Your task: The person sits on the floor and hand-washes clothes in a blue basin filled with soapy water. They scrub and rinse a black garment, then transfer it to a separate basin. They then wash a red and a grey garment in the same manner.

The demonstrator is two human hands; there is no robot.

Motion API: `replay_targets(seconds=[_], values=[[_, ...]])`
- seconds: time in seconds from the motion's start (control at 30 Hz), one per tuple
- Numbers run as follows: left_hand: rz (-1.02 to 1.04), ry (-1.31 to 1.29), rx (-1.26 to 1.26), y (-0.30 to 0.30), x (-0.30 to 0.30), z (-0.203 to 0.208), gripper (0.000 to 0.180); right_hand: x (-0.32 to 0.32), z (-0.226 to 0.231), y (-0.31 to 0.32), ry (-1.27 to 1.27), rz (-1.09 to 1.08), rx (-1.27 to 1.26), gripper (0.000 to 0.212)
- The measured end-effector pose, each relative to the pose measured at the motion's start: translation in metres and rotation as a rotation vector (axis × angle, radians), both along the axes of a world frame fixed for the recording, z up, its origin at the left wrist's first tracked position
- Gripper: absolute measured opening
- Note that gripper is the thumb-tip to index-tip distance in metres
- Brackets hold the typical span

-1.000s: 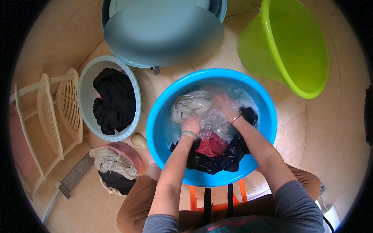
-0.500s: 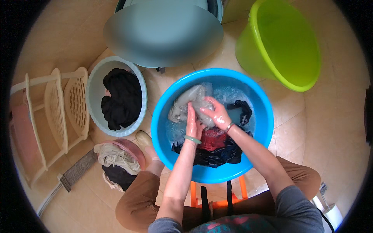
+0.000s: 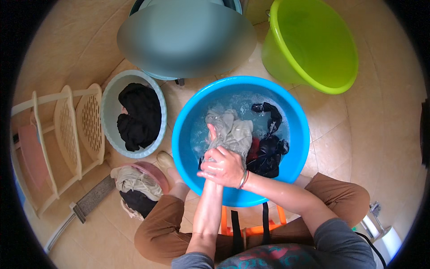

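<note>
A wet light-grey garment is bunched over my left hand in the blue basin. Only a strip of that hand shows beside the folds; most of its fingers are hidden. My right hand is closed, its fingers wrapped across my left wrist and the garment's near edge. Soapy water lies around the cloth. Just right of the garment sits a wet black garment, with a bit of red cloth showing between them. One black end curls up toward the far right of the water.
A pale blue tub with black clothes stands left. Below it is a pink basin with grey and black cloth. A beige rack lines the left side. A lime-green bucket stands far right. An orange stool shows at the basin's near edge.
My hands have drawn nearer to me, and my right hand has crossed onto my left wrist. The grey garment has spread over my left hand. The black cloth has shifted right, hiding most of the red.
</note>
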State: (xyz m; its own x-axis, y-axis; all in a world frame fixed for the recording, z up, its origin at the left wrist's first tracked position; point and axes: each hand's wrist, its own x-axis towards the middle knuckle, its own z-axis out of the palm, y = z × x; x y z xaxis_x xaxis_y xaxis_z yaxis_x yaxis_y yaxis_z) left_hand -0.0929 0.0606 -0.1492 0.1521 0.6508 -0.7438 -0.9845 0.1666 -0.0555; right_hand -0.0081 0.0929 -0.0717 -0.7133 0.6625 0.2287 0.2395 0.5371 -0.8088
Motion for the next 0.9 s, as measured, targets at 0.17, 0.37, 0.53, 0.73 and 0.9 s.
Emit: replay_targets(seconds=[0.17, 0.37, 0.53, 0.73, 0.9], values=[[0.100, 0.137, -0.044, -0.002, 0.006, -0.031, 0.044, -0.008, -0.030, 0.018, 0.097, -0.129, -0.041, 0.012], [0.045, 0.623, -0.307, 0.007, 0.022, -0.021, 0.049, 0.015, -0.125, 0.067, -0.191, -0.255, -0.226, 0.015], [-0.035, 0.564, -0.220, 0.005, 0.012, -0.043, 0.069, 0.043, -0.180, 0.092, -0.552, -0.390, -0.139, 0.029], [-0.129, 0.421, -0.140, -0.005, -0.012, -0.074, 0.085, 0.045, -0.173, 0.088, -0.681, -0.034, 0.203, 0.032], [-0.200, 0.439, -0.210, 0.002, -0.004, -0.089, 0.081, 0.018, -0.181, 0.097, -1.002, -0.305, -0.561, 0.027]])
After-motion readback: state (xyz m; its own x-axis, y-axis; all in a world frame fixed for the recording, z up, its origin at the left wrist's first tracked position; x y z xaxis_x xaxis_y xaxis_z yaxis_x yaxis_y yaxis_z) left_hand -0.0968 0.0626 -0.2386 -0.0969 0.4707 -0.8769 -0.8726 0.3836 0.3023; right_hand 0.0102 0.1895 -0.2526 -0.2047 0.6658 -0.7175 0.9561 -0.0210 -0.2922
